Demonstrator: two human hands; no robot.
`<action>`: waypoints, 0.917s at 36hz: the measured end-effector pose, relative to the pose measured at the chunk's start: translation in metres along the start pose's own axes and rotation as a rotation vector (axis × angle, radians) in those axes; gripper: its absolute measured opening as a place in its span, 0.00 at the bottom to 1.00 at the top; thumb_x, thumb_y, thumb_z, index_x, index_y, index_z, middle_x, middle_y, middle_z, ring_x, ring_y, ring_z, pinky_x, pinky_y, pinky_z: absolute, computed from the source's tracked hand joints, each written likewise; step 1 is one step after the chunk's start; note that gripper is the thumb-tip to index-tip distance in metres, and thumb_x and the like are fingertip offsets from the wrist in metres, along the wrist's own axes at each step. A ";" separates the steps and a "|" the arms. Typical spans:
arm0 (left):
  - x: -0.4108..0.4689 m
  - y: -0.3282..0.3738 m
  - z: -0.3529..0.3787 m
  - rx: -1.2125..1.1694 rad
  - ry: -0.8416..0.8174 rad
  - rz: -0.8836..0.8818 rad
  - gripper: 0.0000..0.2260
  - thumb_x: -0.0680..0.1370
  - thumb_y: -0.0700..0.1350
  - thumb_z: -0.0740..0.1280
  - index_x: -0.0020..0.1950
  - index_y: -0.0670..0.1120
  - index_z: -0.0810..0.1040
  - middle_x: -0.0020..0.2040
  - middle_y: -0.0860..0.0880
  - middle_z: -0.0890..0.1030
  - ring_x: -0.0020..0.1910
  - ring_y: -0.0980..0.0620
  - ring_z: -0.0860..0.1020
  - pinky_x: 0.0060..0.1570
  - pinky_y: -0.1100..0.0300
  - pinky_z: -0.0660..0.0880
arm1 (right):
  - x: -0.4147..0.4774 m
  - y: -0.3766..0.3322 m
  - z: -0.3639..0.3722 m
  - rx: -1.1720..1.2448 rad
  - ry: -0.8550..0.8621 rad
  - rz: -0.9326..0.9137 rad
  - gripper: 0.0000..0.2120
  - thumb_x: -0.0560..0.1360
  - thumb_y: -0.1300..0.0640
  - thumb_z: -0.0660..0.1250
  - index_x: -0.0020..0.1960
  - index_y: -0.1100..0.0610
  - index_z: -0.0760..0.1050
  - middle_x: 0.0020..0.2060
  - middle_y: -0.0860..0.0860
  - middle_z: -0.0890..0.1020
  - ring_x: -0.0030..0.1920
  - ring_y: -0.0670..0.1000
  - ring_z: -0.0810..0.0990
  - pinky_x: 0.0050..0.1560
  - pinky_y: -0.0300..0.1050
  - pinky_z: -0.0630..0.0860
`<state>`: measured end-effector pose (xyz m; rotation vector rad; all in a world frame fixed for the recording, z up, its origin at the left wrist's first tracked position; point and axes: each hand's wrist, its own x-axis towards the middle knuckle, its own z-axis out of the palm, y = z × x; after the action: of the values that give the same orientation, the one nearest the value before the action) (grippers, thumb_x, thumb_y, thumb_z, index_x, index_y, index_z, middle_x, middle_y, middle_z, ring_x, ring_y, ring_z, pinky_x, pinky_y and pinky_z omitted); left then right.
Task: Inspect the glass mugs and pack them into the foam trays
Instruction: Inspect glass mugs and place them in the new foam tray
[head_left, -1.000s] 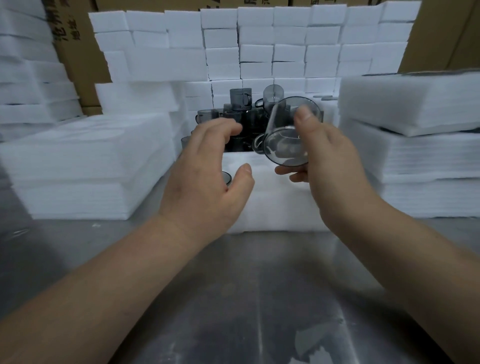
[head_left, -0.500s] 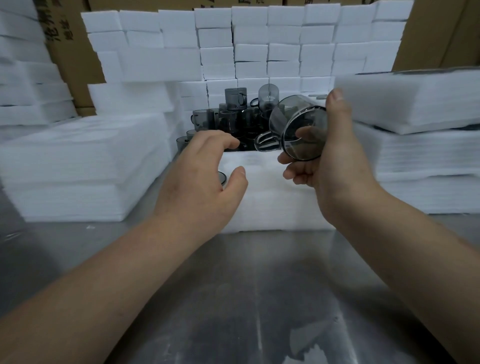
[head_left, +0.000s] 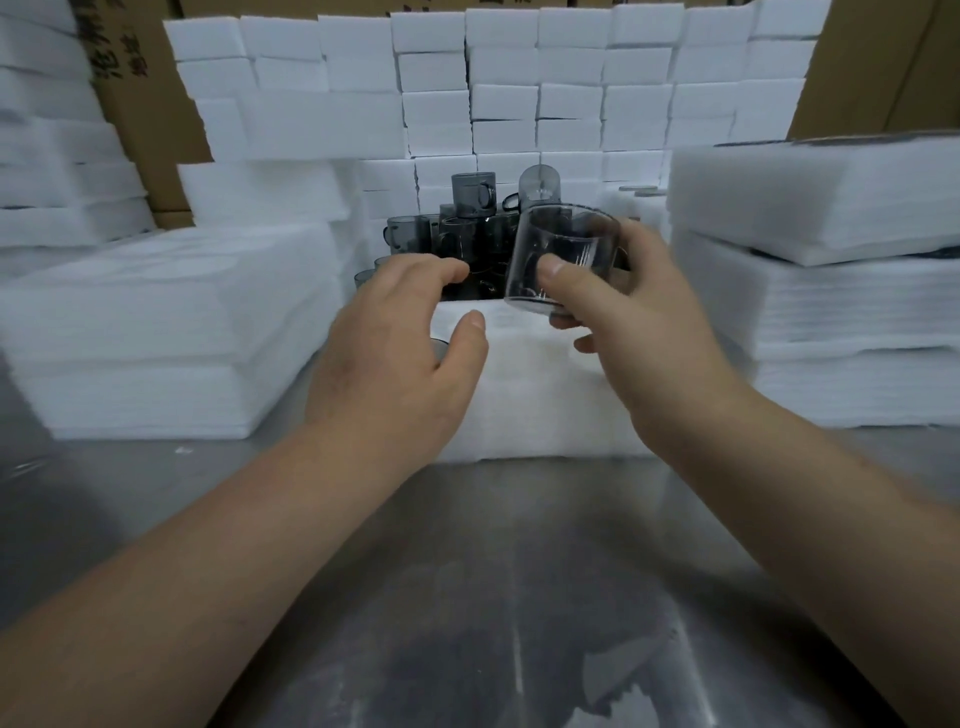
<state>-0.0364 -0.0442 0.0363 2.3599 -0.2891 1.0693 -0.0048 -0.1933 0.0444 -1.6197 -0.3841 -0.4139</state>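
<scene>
Brushed-metal desk (head_left: 467, 597), scuffed, in the foreground, carrying a white foam tray (head_left: 535, 395). The left hand (head_left: 395, 364) hovers over the tray with its fingers loosely curved and apart, holding nothing. The right hand (head_left: 644, 353) is clamped on a smoke-grey glass mug (head_left: 563, 254), raised above the tray's far edge, with the thumb on the near wall and the fingers behind.

The mug is probably light and rigid, smooth enough to slip, and brittle at the rim and handle. It is best gripped round the body and lowered, not dropped, into the yielding foam.

Beyond lie a heap of like mugs (head_left: 457, 228) and a wall of foam blocks (head_left: 519, 78). The cartons (head_left: 140, 104) bear printed Chinese characters, too cropped and blurred to read.
</scene>
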 end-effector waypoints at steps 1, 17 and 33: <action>0.001 0.000 0.000 0.038 -0.014 -0.021 0.22 0.72 0.50 0.57 0.64 0.46 0.73 0.61 0.52 0.74 0.59 0.55 0.71 0.60 0.60 0.66 | 0.001 0.001 0.000 -0.001 -0.002 -0.002 0.29 0.62 0.43 0.68 0.62 0.45 0.68 0.45 0.44 0.81 0.45 0.43 0.80 0.41 0.37 0.71; 0.006 -0.010 0.006 0.359 -0.471 -0.187 0.17 0.80 0.47 0.52 0.66 0.44 0.71 0.64 0.45 0.72 0.62 0.45 0.71 0.58 0.52 0.68 | 0.011 0.008 -0.005 -0.169 -0.143 -0.032 0.30 0.71 0.54 0.71 0.68 0.49 0.62 0.52 0.40 0.75 0.44 0.35 0.78 0.37 0.31 0.72; 0.010 -0.012 0.005 0.338 -0.552 -0.283 0.25 0.80 0.51 0.48 0.76 0.54 0.46 0.68 0.49 0.69 0.52 0.51 0.65 0.43 0.58 0.59 | 0.021 0.009 0.005 -0.582 -0.252 -0.166 0.36 0.72 0.51 0.69 0.75 0.52 0.56 0.65 0.47 0.71 0.61 0.46 0.71 0.57 0.38 0.65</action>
<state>-0.0220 -0.0363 0.0368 2.8620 0.0427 0.3377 0.0183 -0.1893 0.0464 -2.2267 -0.6318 -0.4749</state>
